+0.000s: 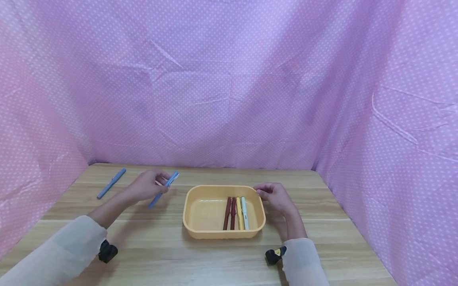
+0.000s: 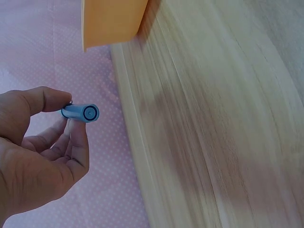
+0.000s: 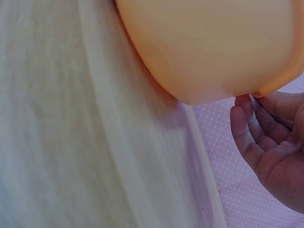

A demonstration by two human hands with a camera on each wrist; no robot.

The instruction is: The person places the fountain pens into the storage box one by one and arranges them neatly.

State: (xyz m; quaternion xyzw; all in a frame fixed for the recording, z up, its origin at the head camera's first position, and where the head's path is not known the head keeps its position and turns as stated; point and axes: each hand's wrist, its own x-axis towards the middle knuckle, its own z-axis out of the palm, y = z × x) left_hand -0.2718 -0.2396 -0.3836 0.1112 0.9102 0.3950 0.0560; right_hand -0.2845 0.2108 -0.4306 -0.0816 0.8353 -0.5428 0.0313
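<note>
My left hand [image 1: 149, 185] pinches a blue pen [image 1: 155, 200] between thumb and fingers, left of the yellow plastic box [image 1: 222, 234]. Seen from the left wrist, the blue pen [image 2: 78, 112] points its round end at the camera, and the table shows beyond it. At the far right corner of the box, my right hand [image 1: 277, 196] grips the rim. The right wrist view has the thumb and fingertips of that hand [image 3: 278, 137] at the rim of the box [image 3: 213, 47]. Inside lie two dark red pens [image 1: 233, 212], a yellow pen [image 1: 239, 214] and a pale mint pen [image 1: 245, 212], side by side.
Another blue pen [image 1: 111, 184] lies slanted on the wooden table [image 1: 171, 258], at the far left beyond my left forearm. Pink dotted cloth [image 1: 214, 99] hangs behind the table and on both sides.
</note>
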